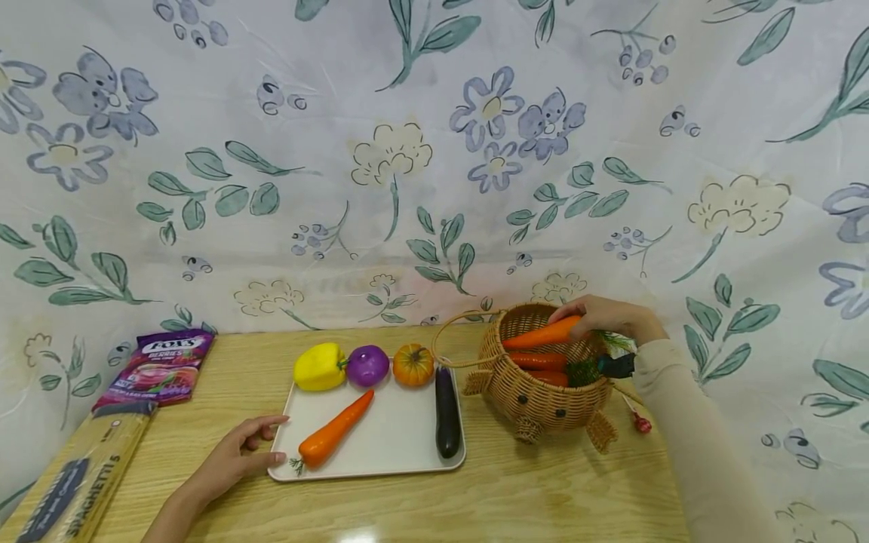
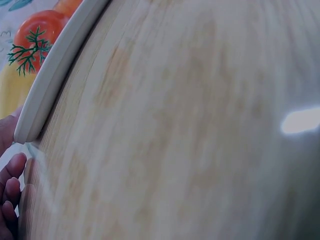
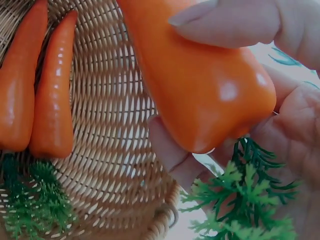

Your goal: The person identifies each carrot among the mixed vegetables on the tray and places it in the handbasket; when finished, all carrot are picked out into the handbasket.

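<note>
My right hand (image 1: 604,313) grips a thick orange carrot (image 1: 539,335) by its leafy end, thumb on one side and fingers beneath. The carrot is tilted over the wicker basket (image 1: 577,411), its tip inside the opening. Two more carrots (image 3: 54,95) with green tops lie in the basket. My left hand (image 1: 241,449) touches the left edge of a white tray (image 1: 400,426) with spread thumb and fingers. On this tray are another carrot (image 1: 336,431), a yellow bell pepper (image 1: 319,367), a round purple vegetable (image 1: 367,366), a small pumpkin (image 1: 413,365) and an eggplant (image 1: 446,413).
A purple Fox's candy bag (image 1: 166,366) and a spaghetti pack (image 1: 91,475) lie at the left of the wooden table (image 1: 366,513). The basket's hoop handle (image 1: 437,335) leans toward the tray. A floral cloth (image 1: 434,188) hangs behind.
</note>
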A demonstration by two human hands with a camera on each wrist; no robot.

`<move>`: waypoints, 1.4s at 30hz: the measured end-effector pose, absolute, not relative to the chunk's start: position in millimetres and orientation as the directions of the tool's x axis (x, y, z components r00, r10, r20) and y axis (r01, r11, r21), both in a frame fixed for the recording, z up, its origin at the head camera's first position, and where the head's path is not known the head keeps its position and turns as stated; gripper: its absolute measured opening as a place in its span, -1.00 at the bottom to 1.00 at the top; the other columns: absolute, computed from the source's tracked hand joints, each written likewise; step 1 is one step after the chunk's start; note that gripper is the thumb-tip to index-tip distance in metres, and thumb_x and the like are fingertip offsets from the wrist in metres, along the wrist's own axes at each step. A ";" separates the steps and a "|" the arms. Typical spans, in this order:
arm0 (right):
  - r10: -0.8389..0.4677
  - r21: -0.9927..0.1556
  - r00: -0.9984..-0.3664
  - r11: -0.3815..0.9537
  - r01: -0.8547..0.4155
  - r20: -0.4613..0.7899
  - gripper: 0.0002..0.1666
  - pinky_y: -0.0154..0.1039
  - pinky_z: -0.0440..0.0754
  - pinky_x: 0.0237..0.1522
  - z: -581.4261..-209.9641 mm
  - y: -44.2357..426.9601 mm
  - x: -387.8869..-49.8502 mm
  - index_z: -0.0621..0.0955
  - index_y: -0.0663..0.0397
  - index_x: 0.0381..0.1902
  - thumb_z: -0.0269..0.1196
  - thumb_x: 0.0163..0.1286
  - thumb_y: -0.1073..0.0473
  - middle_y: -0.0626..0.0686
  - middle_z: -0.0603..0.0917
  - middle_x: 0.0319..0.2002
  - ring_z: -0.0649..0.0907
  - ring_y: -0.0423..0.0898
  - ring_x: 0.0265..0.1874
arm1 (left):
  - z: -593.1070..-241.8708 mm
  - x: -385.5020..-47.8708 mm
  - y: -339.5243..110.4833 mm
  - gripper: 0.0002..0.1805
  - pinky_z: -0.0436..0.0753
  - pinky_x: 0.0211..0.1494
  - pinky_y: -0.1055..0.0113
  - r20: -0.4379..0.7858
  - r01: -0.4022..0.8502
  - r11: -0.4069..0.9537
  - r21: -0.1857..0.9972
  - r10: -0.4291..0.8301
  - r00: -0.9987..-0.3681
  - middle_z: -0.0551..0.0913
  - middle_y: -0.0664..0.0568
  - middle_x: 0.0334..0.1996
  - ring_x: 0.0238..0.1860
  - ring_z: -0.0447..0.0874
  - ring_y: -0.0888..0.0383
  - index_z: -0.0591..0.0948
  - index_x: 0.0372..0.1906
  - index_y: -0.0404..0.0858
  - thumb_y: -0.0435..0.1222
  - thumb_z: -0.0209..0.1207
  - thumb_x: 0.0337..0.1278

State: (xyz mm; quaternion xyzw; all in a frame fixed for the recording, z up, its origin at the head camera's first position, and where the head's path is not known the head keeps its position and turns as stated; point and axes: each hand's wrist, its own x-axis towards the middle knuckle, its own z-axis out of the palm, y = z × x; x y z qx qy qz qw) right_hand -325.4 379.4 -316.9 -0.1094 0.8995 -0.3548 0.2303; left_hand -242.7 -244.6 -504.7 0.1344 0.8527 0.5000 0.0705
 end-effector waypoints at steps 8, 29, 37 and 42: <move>-0.371 -0.673 -0.853 0.739 -0.031 -0.368 -0.39 -0.15 0.49 -0.19 -330.5 366.0 -341.6 0.58 0.24 0.20 0.29 0.10 0.33 0.26 0.50 0.09 0.46 0.00 -0.22 | -505.0 -242.9 -242.7 -0.40 0.25 -0.25 0.34 -0.001 0.138 0.448 0.883 0.297 -0.955 0.41 -0.09 -0.12 -0.25 0.24 0.17 0.49 0.28 -0.36 -0.29 0.34 0.13; -0.313 -0.708 -0.907 0.706 -0.025 -0.280 -0.43 -0.20 0.49 -0.24 -373.7 366.5 -356.4 0.55 0.42 0.08 0.27 0.03 0.38 0.29 0.53 -0.04 0.46 -0.02 -0.26 | -506.1 -243.5 -240.7 -0.40 0.26 -0.25 0.36 -0.004 0.143 0.463 0.875 0.302 -0.953 0.42 -0.08 -0.10 -0.24 0.25 0.20 0.49 0.30 -0.33 -0.28 0.33 0.15; -0.287 -0.665 -0.927 0.745 -0.059 -0.240 -0.48 -0.21 0.49 -0.26 -394.5 369.8 -361.8 0.60 0.34 0.03 0.32 0.03 0.38 0.30 0.57 -0.02 0.47 -0.03 -0.29 | -506.5 -242.6 -243.4 -0.41 0.26 -0.25 0.36 -0.011 0.138 0.475 0.869 0.297 -0.955 0.42 -0.06 -0.11 -0.25 0.24 0.20 0.50 0.29 -0.33 -0.29 0.33 0.15; -0.315 -0.635 -0.920 0.766 -0.101 -0.234 -0.50 -0.22 0.47 -0.23 -398.0 366.0 -363.5 0.60 0.36 0.02 0.31 0.03 0.40 0.38 0.53 0.12 0.46 0.00 -0.23 | -505.8 -242.4 -245.0 -0.42 0.26 -0.25 0.36 0.003 0.152 0.486 0.861 0.295 -0.956 0.42 -0.05 -0.11 -0.25 0.25 0.20 0.50 0.29 -0.32 -0.28 0.33 0.15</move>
